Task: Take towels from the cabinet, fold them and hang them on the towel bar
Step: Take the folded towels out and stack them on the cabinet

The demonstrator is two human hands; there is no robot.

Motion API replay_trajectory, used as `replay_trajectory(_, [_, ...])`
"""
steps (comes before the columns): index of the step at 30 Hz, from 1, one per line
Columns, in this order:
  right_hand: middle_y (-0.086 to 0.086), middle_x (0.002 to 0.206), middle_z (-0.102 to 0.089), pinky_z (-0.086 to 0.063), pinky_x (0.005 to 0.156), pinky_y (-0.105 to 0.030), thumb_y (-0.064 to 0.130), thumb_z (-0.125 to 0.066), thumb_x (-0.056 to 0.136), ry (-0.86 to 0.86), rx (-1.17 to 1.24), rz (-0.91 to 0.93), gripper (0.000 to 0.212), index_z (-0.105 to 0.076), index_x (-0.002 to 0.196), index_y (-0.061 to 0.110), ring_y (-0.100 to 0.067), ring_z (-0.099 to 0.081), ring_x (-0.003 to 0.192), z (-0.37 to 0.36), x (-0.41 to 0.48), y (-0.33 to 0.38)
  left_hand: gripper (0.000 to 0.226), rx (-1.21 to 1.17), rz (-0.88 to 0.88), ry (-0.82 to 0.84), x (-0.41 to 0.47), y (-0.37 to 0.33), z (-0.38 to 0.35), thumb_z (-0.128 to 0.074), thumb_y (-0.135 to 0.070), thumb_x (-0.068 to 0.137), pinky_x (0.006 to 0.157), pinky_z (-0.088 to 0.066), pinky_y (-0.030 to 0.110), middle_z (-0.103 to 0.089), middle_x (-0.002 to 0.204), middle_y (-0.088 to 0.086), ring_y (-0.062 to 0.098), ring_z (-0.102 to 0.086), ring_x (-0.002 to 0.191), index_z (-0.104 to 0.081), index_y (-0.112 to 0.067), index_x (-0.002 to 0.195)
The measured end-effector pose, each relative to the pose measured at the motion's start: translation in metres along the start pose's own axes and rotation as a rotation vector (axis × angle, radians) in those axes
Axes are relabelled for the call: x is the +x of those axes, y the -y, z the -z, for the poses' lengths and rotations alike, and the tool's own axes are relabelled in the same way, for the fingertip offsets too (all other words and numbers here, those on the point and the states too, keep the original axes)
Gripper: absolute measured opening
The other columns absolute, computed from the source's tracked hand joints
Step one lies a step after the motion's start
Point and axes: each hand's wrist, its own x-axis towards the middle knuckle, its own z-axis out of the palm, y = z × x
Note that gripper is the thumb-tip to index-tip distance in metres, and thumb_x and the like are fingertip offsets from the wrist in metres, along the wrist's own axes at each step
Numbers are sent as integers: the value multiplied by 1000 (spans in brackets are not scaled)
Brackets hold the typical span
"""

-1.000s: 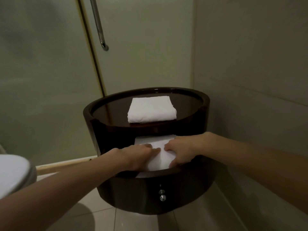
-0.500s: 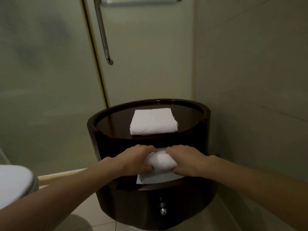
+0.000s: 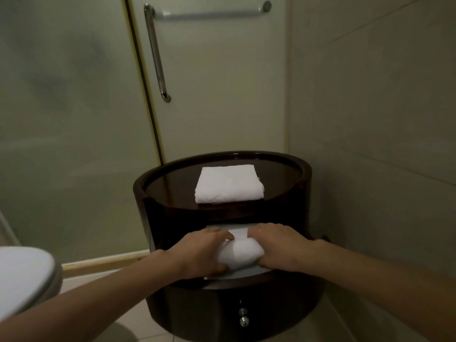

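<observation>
Only the person's two arms show, and both are uncovered: the left forearm (image 3: pixel 98 297) and the right forearm (image 3: pixel 382 275) are bare along all of their visible length, smooth and slender, narrowing toward the wrists. The left grip (image 3: pixel 199 253) and the right grip (image 3: pixel 281 248) are bare as well, the knuckles faintly ridged across their backs. In the dim light the nails are too blurred to make out.
</observation>
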Motion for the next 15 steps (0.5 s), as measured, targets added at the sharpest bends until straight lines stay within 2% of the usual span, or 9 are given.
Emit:
replay_trajectory(7, [-2, 108, -59, -50, 81, -41, 31, -63, 83, 2, 6, 26, 29, -53, 107, 20, -23, -57, 97, 10, 5, -6, 54, -93, 16, -74, 3, 5, 10, -66, -45, 80, 91, -44, 24, -55, 126, -14, 7, -52, 112, -48, -36, 130])
replay_trajectory(12, [3, 98, -63, -53, 77, -42, 35, -64, 79, -18, 75, 0, 24, -57, 100, 24, -19, -61, 89, 28, 18, -14, 61, -92, 45, -95, 7, 8, 15, -67, -50, 75, 94, -46, 31, -53, 129, -16, 9, -53, 115, -43, -40, 130])
replay_trajectory(15, [0, 101, -65, -53, 78, -38, 33, -64, 79, -21, 91, 13, 23, -60, 99, 21, -19, -62, 91, 49, 26, -16, 53, -148, 45, -149, 15, 16, 32, -68, -42, 71, 90, -49, 32, -60, 120, -13, 9, -57, 109, -52, -37, 122])
